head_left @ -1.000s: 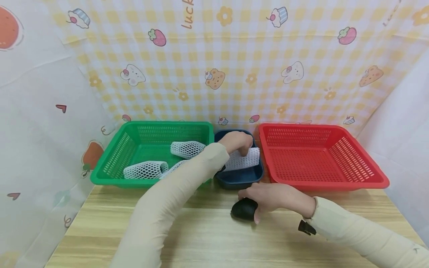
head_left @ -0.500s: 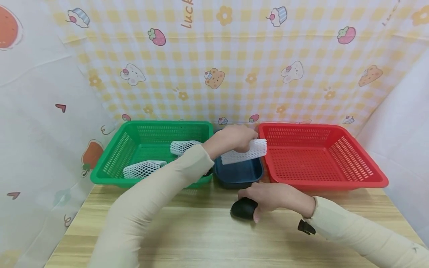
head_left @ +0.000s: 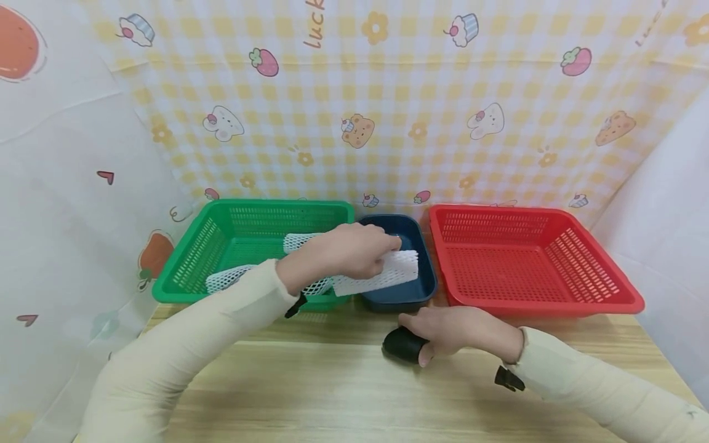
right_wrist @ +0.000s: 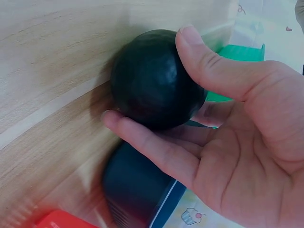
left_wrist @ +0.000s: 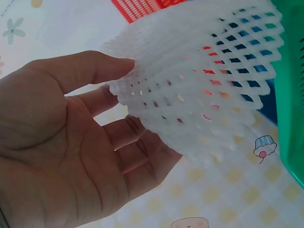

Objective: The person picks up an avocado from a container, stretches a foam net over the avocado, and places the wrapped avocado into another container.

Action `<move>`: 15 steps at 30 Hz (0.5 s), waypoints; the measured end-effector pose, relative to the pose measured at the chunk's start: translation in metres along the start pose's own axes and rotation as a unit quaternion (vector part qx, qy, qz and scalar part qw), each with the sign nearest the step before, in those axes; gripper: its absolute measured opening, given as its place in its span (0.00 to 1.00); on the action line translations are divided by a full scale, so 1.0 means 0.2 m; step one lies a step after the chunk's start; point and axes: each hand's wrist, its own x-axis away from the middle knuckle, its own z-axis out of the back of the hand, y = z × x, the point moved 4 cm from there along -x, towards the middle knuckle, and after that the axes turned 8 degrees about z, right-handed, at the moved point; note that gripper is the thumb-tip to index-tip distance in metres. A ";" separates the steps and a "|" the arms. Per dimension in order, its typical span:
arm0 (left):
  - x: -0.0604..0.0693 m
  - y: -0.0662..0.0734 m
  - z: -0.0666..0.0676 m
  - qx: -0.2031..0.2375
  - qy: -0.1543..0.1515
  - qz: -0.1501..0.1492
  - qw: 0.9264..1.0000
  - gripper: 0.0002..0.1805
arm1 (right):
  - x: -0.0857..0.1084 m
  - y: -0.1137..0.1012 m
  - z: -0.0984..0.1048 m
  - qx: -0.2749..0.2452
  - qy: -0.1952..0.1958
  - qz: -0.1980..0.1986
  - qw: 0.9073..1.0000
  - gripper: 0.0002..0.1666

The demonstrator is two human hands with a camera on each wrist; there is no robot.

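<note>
My left hand (head_left: 354,251) pinches a white foam net sleeve (head_left: 397,271) between thumb and fingers. The sleeve hangs over the dark blue bin (head_left: 428,289) and the right edge of the green basket (head_left: 185,298). In the left wrist view the sleeve (left_wrist: 190,85) is flared at its far end, and nothing shows inside it. My right hand (head_left: 454,332) grips a dark, rounded avocado (head_left: 402,344) low at the table, in front of the bin. Its slightly bumpy skin (right_wrist: 154,80) shows between thumb and fingers in the right wrist view.
Several other foam net sleeves (head_left: 227,279) lie in the green basket, partly hidden by my left arm. A red basket (head_left: 543,306) stands right of the bin. A patterned cloth (head_left: 310,111) hangs behind the wooden table (head_left: 343,381).
My left hand has lifted the foam net sleeve out of the blue bin and carried it left, towards the green basket. My right hand and the avocado have stayed in place.
</note>
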 end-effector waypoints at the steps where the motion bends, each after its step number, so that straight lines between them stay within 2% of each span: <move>1: 0.02 0.00 0.00 -0.001 0.005 -0.005 1.000 0.18 | 0.00 0.00 0.00 0.002 -0.001 -0.004 1.000 0.42; 6: 0.09 -0.02 -0.03 0.007 0.021 -0.014 1.000 0.14 | 0.01 -0.01 0.00 0.007 -0.002 -0.009 1.000 0.44; 15: 0.13 -0.10 -0.08 0.020 0.022 -0.014 0.999 0.13 | 0.03 0.02 -0.01 -0.016 0.003 -0.022 1.000 0.47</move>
